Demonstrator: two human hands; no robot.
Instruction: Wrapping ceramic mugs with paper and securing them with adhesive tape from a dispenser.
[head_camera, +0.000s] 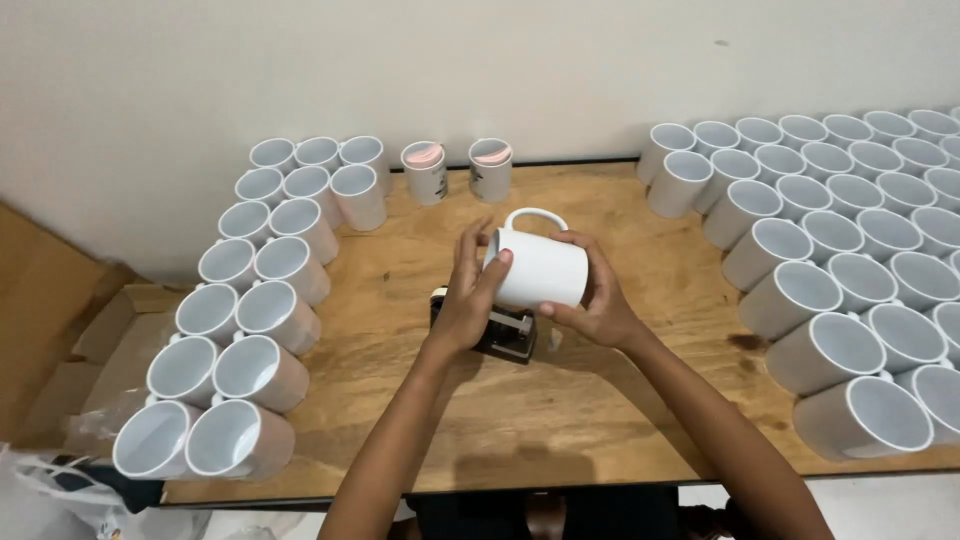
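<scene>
Both my hands hold one white mug (540, 268) on its side above the middle of the wooden table (560, 420), its handle pointing away from me. My left hand (468, 295) grips the mug's left end, fingers over the rim. My right hand (592, 300) cups its right end and underside. Directly below the mug a small black tape dispenser (505, 335) rests on the table, partly hidden by my left hand.
Several white mugs stand in rows along the left (245, 330) and fill the right side (850, 260). Two mugs with pink insides and dark prints (425, 170) (491, 167) stand at the back by the wall. Cardboard (60, 330) lies off the left edge.
</scene>
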